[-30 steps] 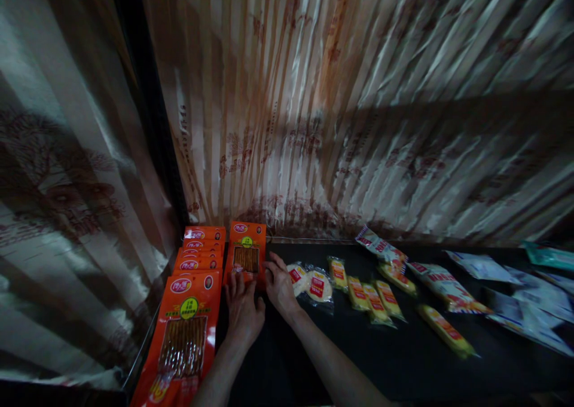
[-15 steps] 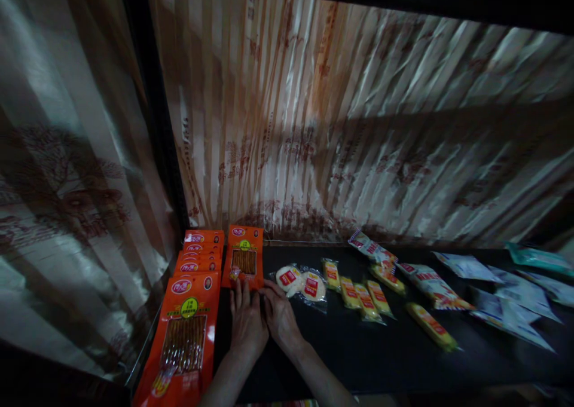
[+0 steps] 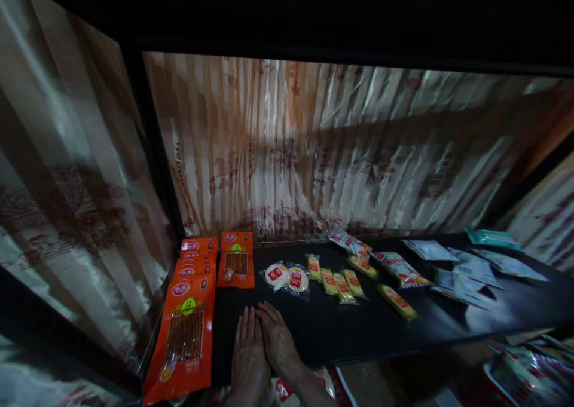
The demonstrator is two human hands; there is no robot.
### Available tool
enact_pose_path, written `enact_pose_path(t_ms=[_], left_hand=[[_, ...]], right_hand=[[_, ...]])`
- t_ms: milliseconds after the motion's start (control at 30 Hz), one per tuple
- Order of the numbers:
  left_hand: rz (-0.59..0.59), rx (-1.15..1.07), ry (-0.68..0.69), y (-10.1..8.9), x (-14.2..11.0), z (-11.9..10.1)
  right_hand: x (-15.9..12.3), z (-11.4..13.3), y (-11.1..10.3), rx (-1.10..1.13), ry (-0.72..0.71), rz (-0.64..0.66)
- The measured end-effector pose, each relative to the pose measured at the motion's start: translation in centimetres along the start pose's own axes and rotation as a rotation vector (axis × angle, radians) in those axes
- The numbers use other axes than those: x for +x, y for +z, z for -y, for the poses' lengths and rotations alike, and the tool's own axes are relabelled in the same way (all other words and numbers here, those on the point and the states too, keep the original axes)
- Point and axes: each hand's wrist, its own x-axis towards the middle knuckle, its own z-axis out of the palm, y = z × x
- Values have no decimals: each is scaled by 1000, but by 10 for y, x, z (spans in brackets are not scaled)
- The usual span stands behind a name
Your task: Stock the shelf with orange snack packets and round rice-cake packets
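Note:
My left hand lies with its fingers straight on the black shelf, holding nothing. My right hand is beside it, touching it, its fingers also stretched out and bare. Just beyond my fingertips lies an orange snack packet with brown sticks behind a clear window. Left of my hands, similar orange packets overlap in a row, the nearest large packet showing fully. Two round white wafers in clear wrap sit to the right of the single orange packet.
Several small yellow packets and a red-and-white bag lie to the right. White packets and a teal packet are at the far right. A dark post and a striped curtain bound the shelf. More packages appear below its front edge.
Both hands have drawn back toward me from the single orange packet, leaving it lying on the shelf. The view has shifted, showing more below the front edge and on the right.

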Motion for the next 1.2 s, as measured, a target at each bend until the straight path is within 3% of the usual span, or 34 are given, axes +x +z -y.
enact_pose_path(t_ms=[200,433,633,800,867,933,1067,1200], left_hand=[[-166,51,38,15,-34,-1],[-200,84,88,16,-78,-7],[-108,95,48,19,-113,-15],[119,38,-70,46,-152,-15],[163,26,-52,56,-163,-13],[118,28,-32,64,-170,-9],[12,-6,43,74,-175,-1],[-100,-13,6,80,-179,0]], right_hand=[[-31,8,-6,-67,-36,21],[-81,12,-4,-110,-100,14],[-122,18,-4,-94,-90,35],[-156,20,-4,-93,-81,113],[-172,13,5,-101,-43,144],[-188,1,17,-126,-22,189],[-214,-26,37,-187,-117,248],[-226,-42,42,-204,-14,254]])
